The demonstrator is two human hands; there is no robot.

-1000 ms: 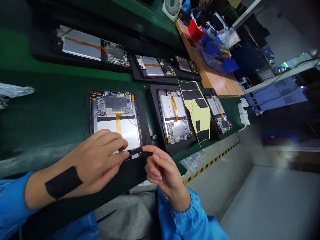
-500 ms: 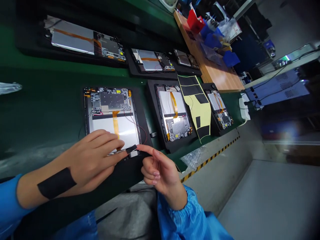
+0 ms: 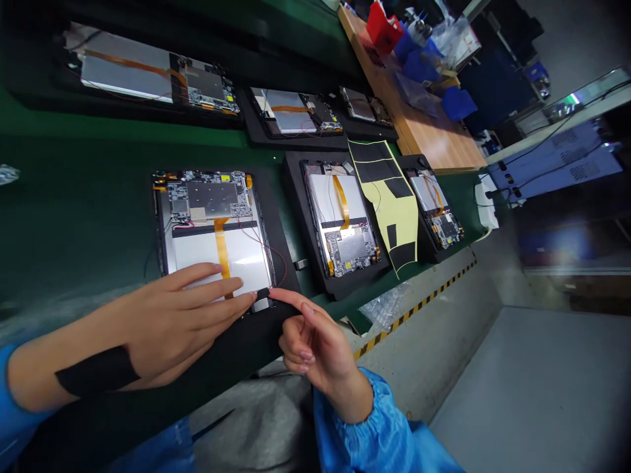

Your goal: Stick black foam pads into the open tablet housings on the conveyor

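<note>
The left hand [image 3: 177, 322] lies flat with long fingers. The right hand [image 3: 313, 348] points one finger, others curled.

The bench [image 3: 98, 157] is dark green, and the tray [image 3: 279, 217] under the nearest tablet [image 3: 217, 253] is black. This tablet has a silver-white panel with one orange ribbon [image 3: 221, 253] on it. The sheet [image 3: 389, 210] is pale yellow with black patches. The floor tape [image 3: 414, 311] has yellow and black stripes. The sleeve [image 3: 379, 433] is bright blue.
</note>
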